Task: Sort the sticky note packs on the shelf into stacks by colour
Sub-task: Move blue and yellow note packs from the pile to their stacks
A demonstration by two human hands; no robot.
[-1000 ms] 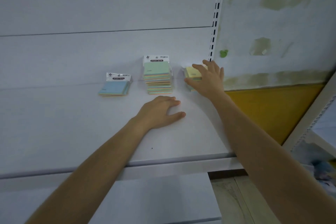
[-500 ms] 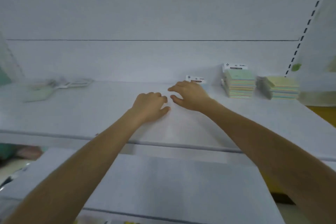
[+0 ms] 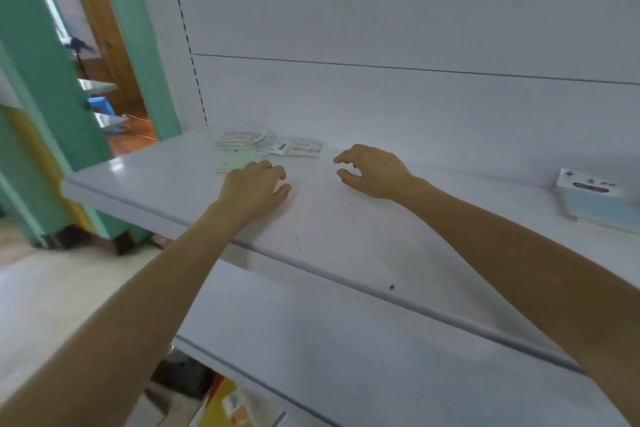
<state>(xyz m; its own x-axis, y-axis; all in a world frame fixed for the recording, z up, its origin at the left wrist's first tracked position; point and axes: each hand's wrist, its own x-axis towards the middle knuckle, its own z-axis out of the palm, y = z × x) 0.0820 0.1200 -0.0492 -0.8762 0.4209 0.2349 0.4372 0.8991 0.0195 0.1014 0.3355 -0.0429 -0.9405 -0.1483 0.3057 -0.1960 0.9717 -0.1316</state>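
Observation:
Several loose sticky note packs lie at the back left of the white shelf (image 3: pixel 346 239): a pale green pack (image 3: pixel 235 162) in front, a blurred pack (image 3: pixel 239 141) behind it, and another pack (image 3: pixel 301 148) to their right. My left hand (image 3: pixel 254 189) rests on the shelf, its fingers touching the green pack's near corner. My right hand (image 3: pixel 372 170) hovers just right of the packs with fingers loosely curled, holding nothing. A light blue pack (image 3: pixel 599 199) with a white header sits at the far right.
The shelf's front edge (image 3: pixel 346 279) runs diagonally across the view, with a lower white shelf (image 3: pixel 346 367) below it. A green door frame (image 3: pixel 45 80) and an open doorway stand to the left. A yellow package (image 3: pixel 228 406) shows under the lower shelf.
My view has swung left along the shelf. Both hands have moved left to the loose packs; the green and yellow stacks have left the view and the blue pack is now at far right.

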